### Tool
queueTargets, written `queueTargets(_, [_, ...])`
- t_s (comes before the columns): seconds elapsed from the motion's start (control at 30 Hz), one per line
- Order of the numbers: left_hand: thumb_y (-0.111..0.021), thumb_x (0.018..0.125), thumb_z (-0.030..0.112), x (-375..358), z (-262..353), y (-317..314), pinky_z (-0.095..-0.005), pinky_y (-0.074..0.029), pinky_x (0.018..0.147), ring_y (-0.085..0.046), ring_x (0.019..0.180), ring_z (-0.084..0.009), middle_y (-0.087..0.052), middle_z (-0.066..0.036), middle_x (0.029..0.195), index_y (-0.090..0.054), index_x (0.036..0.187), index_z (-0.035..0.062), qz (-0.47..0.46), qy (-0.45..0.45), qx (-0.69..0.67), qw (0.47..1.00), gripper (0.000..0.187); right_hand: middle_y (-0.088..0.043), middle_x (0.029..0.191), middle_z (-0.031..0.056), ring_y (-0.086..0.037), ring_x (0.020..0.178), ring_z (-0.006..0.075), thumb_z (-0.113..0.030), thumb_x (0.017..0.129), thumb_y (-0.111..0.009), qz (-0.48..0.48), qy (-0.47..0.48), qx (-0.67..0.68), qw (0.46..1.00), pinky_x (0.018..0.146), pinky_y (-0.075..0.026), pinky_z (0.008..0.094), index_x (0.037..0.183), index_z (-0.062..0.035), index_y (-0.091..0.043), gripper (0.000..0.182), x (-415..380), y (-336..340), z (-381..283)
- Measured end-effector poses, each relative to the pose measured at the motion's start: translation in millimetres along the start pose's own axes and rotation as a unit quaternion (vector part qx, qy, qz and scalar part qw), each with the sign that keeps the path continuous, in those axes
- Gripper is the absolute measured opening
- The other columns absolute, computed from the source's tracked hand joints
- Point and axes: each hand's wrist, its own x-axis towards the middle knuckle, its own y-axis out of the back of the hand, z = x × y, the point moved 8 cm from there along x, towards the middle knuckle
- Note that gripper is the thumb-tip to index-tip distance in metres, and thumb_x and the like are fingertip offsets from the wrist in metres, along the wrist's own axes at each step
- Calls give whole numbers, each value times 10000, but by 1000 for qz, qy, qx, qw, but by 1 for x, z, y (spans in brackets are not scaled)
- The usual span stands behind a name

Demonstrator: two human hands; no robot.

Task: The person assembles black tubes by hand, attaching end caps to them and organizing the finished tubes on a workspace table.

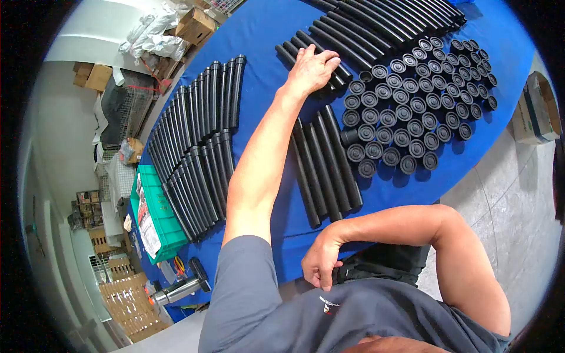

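Note:
My left hand [312,67] reaches far across the table, its fingers bent over a small group of black tubes [288,54]. It seems to grip them; the palm hides where the fingers meet the tubes. Close to my body at the table's front edge, my right hand [322,259] hangs loosely curled, with nothing visible in it. Between the two hands lies a row of several black tubes [321,165]. To the right, many round black ringed caps or ends [403,112] stand packed together. More long black tubes [376,29] lie side by side at the back.
Two rows of collared black tubes [200,153] cover the left of the blue tablecloth [265,76]. A green crate [168,217] stands at the left edge, near a silver and black tool [179,289]. A cardboard box [534,112] is beyond the right edge.

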Motion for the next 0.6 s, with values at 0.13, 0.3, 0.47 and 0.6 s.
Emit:
queueTargets(0.13, [-596,923,577,3,-16,4,-485,-238,1223,-241,1490,-447,-303,-268,1590,-621,1359,261,-21,47,-7,999,539,-652,819,77,-609,655,162,-318,845,-755,12,-10,-8,1000,490,-505,309,975,39,-684,386,-2,2,0])
queueTargets(0.3, [-696,836,573,1,-35,14,-482,-250,1219,-242,1494,-435,-320,-257,1586,-655,1299,237,-20,43,14,999,574,-657,813,70,-612,677,159,-308,843,-749,4,-16,-21,1000,494,-504,312,978,30,-687,370,-1,2,2])
queueTargets(0.47, [-680,769,377,-5,-61,20,-457,-278,1217,-259,1495,-418,-348,-162,1604,-708,1212,252,-6,16,30,999,461,-651,803,69,-612,673,158,-312,846,-748,15,-10,-11,1000,494,-508,317,978,33,-686,375,-4,4,-4])
queueTargets(0.6, [-631,764,361,-22,-81,25,-460,-284,1220,-259,1498,-410,-326,-102,1627,-697,1249,319,-7,0,32,999,491,-620,767,76,-592,597,169,-355,839,-758,19,4,-11,1000,466,-487,312,975,47,-685,430,-1,3,0])
